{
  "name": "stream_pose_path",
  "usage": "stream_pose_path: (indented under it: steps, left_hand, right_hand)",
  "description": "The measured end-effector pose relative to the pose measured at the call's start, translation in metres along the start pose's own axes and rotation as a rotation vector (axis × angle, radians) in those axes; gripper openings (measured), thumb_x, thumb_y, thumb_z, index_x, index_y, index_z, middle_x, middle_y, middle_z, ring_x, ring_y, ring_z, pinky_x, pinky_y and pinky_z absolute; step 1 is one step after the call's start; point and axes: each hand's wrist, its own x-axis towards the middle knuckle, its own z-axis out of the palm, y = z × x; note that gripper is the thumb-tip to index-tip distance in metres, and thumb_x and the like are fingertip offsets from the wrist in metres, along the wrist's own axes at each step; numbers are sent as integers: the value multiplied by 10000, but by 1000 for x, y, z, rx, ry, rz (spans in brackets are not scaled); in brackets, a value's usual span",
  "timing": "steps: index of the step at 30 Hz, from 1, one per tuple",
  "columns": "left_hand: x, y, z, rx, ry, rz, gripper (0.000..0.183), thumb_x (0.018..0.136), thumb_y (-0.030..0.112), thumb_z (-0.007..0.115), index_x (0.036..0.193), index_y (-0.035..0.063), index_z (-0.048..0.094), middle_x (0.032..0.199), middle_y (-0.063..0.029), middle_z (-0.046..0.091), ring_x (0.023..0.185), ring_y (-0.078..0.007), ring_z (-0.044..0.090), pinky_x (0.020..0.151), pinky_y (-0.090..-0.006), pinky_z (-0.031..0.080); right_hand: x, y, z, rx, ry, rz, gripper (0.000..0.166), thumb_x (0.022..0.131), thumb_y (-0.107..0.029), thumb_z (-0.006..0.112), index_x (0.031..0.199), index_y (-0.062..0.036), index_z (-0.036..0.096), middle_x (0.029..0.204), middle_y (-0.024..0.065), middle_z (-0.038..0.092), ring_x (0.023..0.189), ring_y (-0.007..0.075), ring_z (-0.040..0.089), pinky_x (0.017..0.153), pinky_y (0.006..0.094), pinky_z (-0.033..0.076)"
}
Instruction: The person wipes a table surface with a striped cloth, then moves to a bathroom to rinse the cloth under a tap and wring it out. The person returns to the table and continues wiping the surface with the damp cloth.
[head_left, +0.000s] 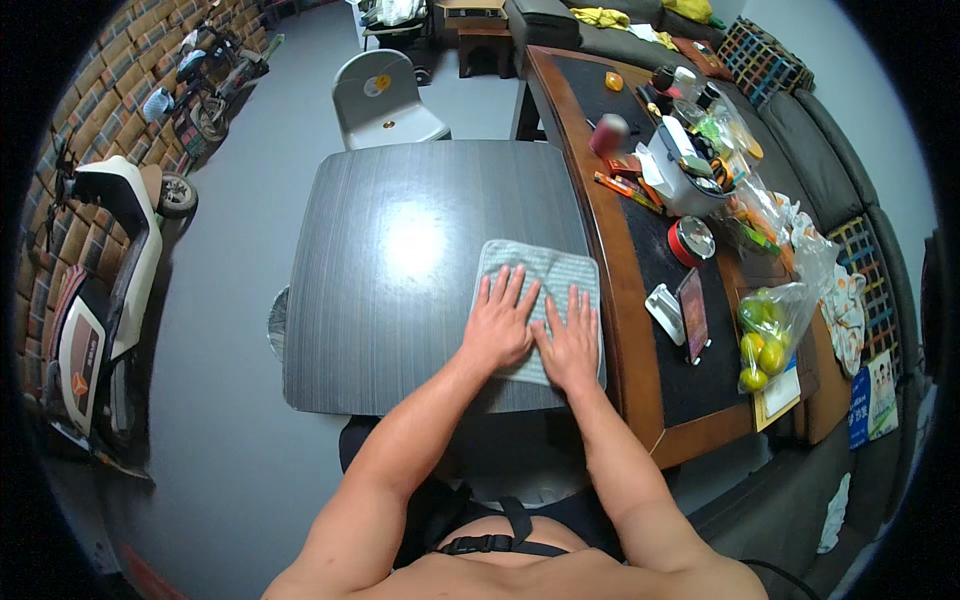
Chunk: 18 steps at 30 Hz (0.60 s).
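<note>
A light grey-green cloth (536, 257) lies spread flat at the right side of a dark grey wood-grain table (360, 300). My left hand (501, 319) rests palm down on the cloth's left part, fingers apart. Beside it, my right hand (571, 341) presses flat on the cloth's right part, its fingers pointing away from me. The two thumbs are close together near the middle of the cloth. Neither hand grasps anything. Parts of the cloth are hidden under the hands.
Against the table's right edge stands a longer brown wooden table (622, 322) with a phone (692, 307), a red tin (691, 241), a bag of green-yellow fruit (769, 341) and a full caddy (675, 176). A grey chair (386, 97) stands beyond; a scooter (112, 300) is left.
</note>
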Motion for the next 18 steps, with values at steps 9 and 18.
stream_pose_path:
  steps: [9, 18]
  left_hand:
    - [89, -130, -13, 104, -39, -143, 663, 1047, 476, 390, 1632, 189, 269, 1707, -132, 195, 1575, -332, 176, 1268, -535, 135]
    - [67, -288, -54, 93, -45, -449, 696, 1039, 576, 405, 1630, 229, 282, 1716, -110, 168, 1581, -318, 151, 1273, -527, 114]
  right_hand:
    - [157, -46, 56, -51, -88, -18, 725, 1050, -623, 303, 1594, -151, 379, 1675, 251, 197, 1569, 404, 132, 1279, 483, 64]
    - [248, -175, 119, 7, -246, -259, 750, 1047, -646, 269, 1586, -139, 391, 1697, 189, 188, 1580, 363, 127, 1281, 476, 79]
